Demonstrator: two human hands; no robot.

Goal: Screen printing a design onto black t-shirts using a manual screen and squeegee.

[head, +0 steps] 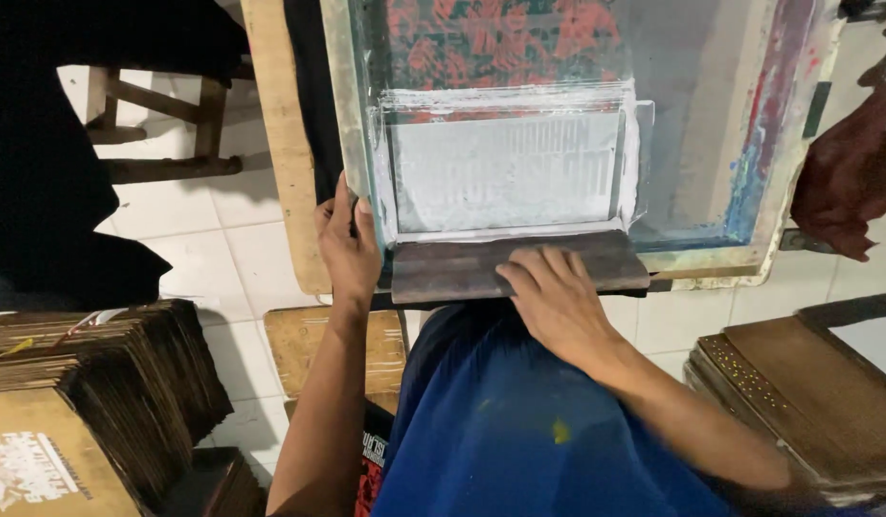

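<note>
Person stands over a printing bench, seen from above.

Squeegee (519, 268): a broad wooden-handled block, dark brown and worn, lying crosswise at the near edge of the screen frame (352, 144). Its far edge meets a band of white ink. Right hand (553, 297) lies on top of the handle, palm down, fingers spread and curled over the wood toward the left, grasping it.

Left hand (347, 244) clamps the near-left corner of the frame, thumb on the upper face, fingers wrapped around the outer edge.

The frame is pale green-grey, smeared with old paint. The mesh shows a rectangular stencil window (505, 172) flooded with white ink, faint block lettering showing through, bordered by clear tape. Farther up the mesh there are red and dark stains; along the right inner edge, streaks of blue and red.

A black garment (309, 96) lies under the frame on a wooden board (280, 144).

Surroundings: a stack of brown cardboard sheets (108, 383) at lower left, a wooden stool (165, 124) on the white tiled floor at upper left, wooden frames (807, 393) stacked at right, a dark red cloth (850, 172) beyond the frame's right side. The person wears blue.
</note>
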